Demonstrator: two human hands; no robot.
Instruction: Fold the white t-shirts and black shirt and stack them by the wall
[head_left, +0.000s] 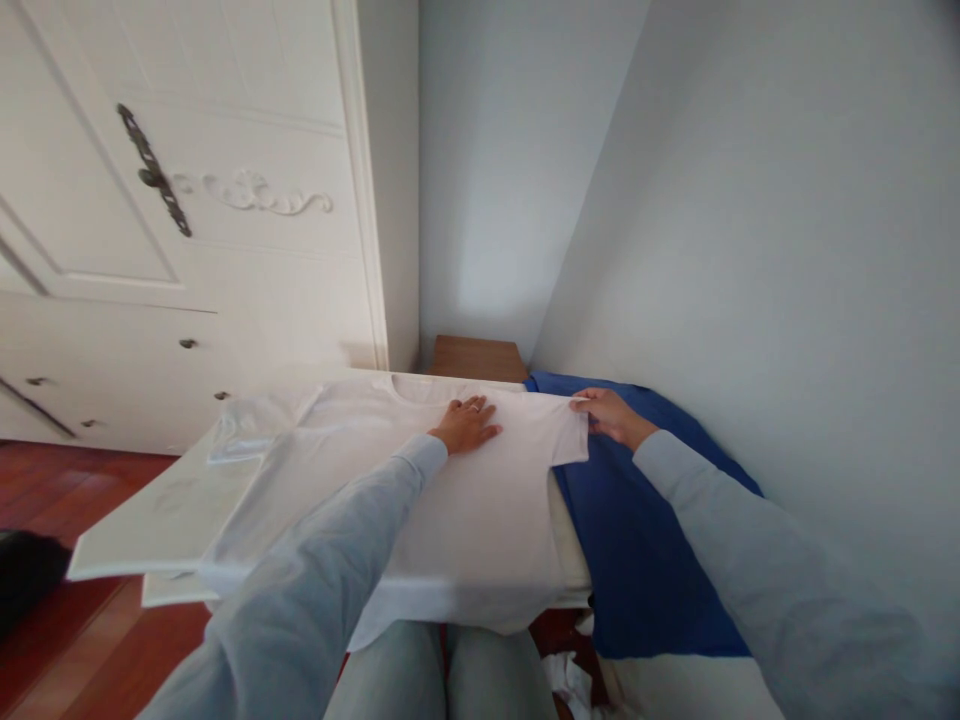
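A white short-sleeved T-shirt [472, 530] lies spread over a white table [157, 510], its neckline at the far side and its hem hanging over the near edge. My left hand [466, 424], with a ring on one finger, rests flat on the shirt just right of the neckline, fingers spread. With thumb and fingers, my right hand [611, 414] pinches the outer edge of the right sleeve. Under that sleeve and to its right lies a dark blue cloth [652, 550]. The left sleeve lies loosely bunched near the table's far left.
A white wardrobe [285, 280] with dark metal handles stands at the back left. Behind the table is a brown wooden piece [480, 358] against the wall. A grey wall [780, 240] rises on the right. Crumpled white material [568, 680] lies below, and a black object [28, 575] is at left.
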